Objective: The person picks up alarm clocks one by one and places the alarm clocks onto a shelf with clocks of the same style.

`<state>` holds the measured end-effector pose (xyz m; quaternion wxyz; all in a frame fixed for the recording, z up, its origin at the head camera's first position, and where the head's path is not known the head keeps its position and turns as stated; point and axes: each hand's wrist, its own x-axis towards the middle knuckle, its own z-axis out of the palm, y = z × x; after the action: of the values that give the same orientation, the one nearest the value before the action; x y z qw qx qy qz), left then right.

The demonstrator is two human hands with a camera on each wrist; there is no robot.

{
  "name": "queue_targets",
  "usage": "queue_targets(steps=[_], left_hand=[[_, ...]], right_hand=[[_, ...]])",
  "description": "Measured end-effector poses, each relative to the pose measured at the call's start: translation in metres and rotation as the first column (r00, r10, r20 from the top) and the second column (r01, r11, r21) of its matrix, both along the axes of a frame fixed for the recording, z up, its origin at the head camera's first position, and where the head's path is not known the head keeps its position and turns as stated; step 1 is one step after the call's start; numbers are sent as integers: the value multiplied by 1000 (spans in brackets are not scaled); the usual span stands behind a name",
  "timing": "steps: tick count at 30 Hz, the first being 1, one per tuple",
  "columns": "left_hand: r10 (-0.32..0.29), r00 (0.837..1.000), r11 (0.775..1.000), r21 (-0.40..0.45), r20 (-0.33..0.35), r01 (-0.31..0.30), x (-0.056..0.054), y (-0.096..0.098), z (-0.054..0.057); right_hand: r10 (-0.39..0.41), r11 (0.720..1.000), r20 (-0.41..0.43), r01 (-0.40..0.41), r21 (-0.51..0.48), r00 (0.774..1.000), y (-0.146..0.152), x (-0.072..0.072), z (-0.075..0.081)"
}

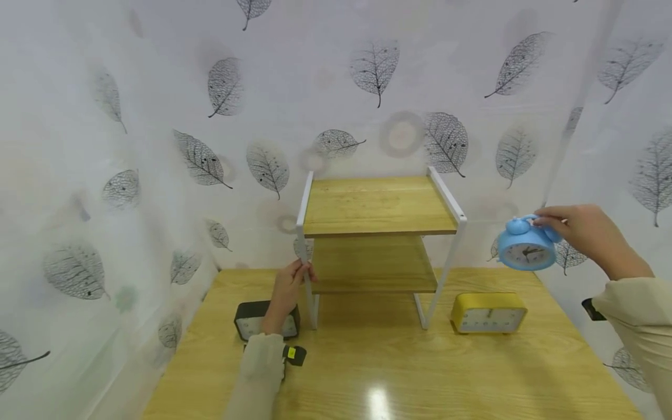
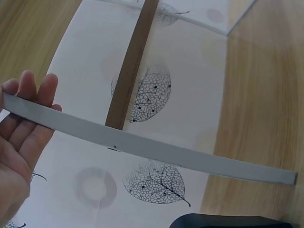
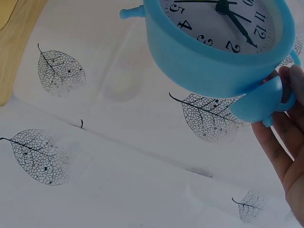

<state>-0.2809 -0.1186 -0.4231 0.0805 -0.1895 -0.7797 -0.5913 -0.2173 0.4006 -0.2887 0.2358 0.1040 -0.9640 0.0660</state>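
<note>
In the head view my right hand [image 1: 583, 236] holds a blue twin-bell alarm clock [image 1: 527, 248] by its top handle, up in the air right of the shelf. The right wrist view shows its round face [image 3: 218, 19] and a bell [image 3: 259, 102] beside the fingers [image 3: 280, 142]. My left hand [image 1: 289, 286] grips the white front left post [image 1: 310, 297] of a two-tier wooden shelf [image 1: 378, 207]. In the left wrist view the fingers [image 2: 42, 95] lie around that post [image 2: 156, 149], with the brown edge of a board [image 2: 130, 71] meeting it.
A black rectangular clock [image 1: 254, 321] stands left of the shelf, partly behind my left forearm. To the right, a yellow rectangular clock [image 1: 489, 313] stands on the wooden table [image 1: 399, 367]. White leaf-patterned sheeting [image 1: 325, 58] hangs behind and at both sides.
</note>
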Motion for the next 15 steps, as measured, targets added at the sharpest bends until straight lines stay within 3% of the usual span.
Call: queue_targets(steps=[5, 11, 15], left_hand=[[-9, 1000, 1000, 14, -18, 9, -7, -1, -11], [-65, 998, 998, 3, -8, 65, -10, -5, -9], [-52, 999, 998, -27, -12, 51, -12, -10, -6]], right_hand=[[-5, 1000, 43, 6, -18, 999, -3, -14, 19], [-30, 1000, 84, 29, 3, 996, -6, -33, 43], [-49, 999, 105, 48, 14, 993, -13, -47, 63]])
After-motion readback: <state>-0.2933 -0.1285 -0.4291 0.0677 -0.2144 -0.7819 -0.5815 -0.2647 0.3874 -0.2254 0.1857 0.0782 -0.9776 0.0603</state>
